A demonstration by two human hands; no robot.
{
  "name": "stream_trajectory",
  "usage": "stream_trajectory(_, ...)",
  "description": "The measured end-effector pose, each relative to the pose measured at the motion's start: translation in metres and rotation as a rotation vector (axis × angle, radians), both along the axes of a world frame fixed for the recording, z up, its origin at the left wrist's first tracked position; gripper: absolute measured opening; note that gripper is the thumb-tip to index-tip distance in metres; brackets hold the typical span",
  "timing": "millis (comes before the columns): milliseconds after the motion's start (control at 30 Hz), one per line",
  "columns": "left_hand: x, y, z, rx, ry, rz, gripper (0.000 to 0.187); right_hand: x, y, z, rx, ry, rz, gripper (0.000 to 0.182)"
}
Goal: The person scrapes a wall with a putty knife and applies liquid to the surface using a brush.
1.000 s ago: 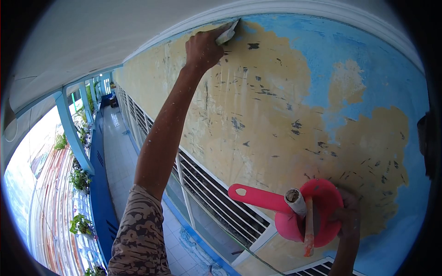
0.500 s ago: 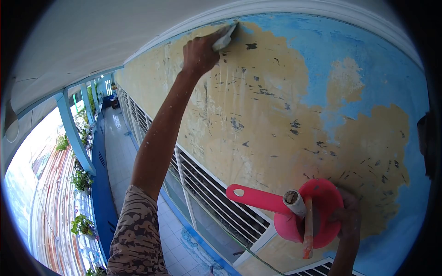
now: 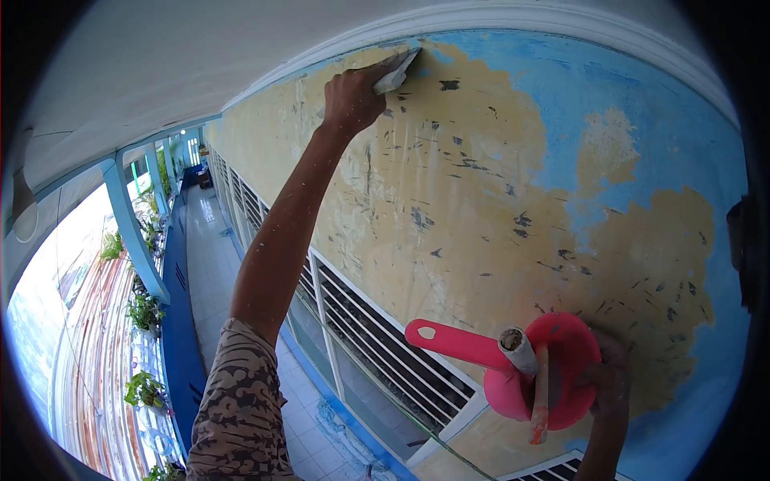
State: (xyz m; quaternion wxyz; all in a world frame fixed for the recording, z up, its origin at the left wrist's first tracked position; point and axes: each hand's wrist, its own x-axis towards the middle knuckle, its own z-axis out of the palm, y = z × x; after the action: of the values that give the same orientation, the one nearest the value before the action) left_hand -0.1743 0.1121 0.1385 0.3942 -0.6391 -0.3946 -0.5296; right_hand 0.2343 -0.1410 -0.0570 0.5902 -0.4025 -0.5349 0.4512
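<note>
Begin at left: note potted plants (image 3: 144,311) beside a blue parapet (image 3: 178,341), then a tiled walkway (image 3: 210,260); follow the patterned sleeve (image 3: 237,401) up along the raised arm to the left hand (image 3: 351,100), clenched around the pale handle of a scraper (image 3: 393,78); locate the blade near the top of the wall, just below the white cornice (image 3: 481,20), at the border between a tan patch (image 3: 473,208) and blue paint (image 3: 561,72).

Register as the recent change: a slight drop of the blade tip away from the cornice, measured against dark marks on the patch; discount part of the motion as a small shift of the whole view; judge as a short stroke or an easing back, with work confined to the same upper border; treat contact of blade with wall as likely, not certain; detect no clear growth of the patch.

Continue right past a barred window (image 3: 383,341) to a pink dipper (image 3: 571,345), held before the wall with handle pointing left; find at the bowl a pale tube (image 3: 521,357) and an orange-tipped stick (image 3: 541,393), roughly unchanged in place; end at the right hand (image 3: 609,375), grasping the rim opposite the handle; cannot tell exact finger placement in shadow.
</note>
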Motion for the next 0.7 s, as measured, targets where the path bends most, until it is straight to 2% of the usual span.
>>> stream_trajectory(133,-0.003,-0.006,0.006,-0.16,-0.062,0.066,0.063,0.0,-0.001,0.0,-0.032,-0.005,-0.013,0.062)
stream_trajectory(267,0.014,-0.005,-0.003,-0.094,-0.047,0.002,0.051,0.0,0.001,-0.004,0.002,0.026,-0.008,0.062)
stream_trajectory(400,0.013,-0.007,-0.013,-0.127,-0.119,0.032,0.053,0.002,0.0,-0.002,-0.009,-0.004,-0.021,0.062)
stream_trajectory(467,0.021,-0.013,-0.011,-0.115,-0.091,0.003,0.056,0.003,0.001,-0.003,-0.003,0.006,0.004,0.061)
stream_trajectory(500,0.025,-0.01,-0.024,-0.076,-0.012,-0.02,0.065,0.002,0.001,-0.003,0.001,0.01,0.005,0.061)
stream_trajectory(533,0.027,-0.007,-0.038,0.019,0.058,0.013,0.064,0.002,0.0,-0.003,0.002,-0.002,0.0,0.06)
stream_trajectory(700,0.021,-0.015,-0.03,-0.016,0.039,-0.073,0.063,0.001,0.003,-0.005,-0.008,0.009,-0.027,0.059)
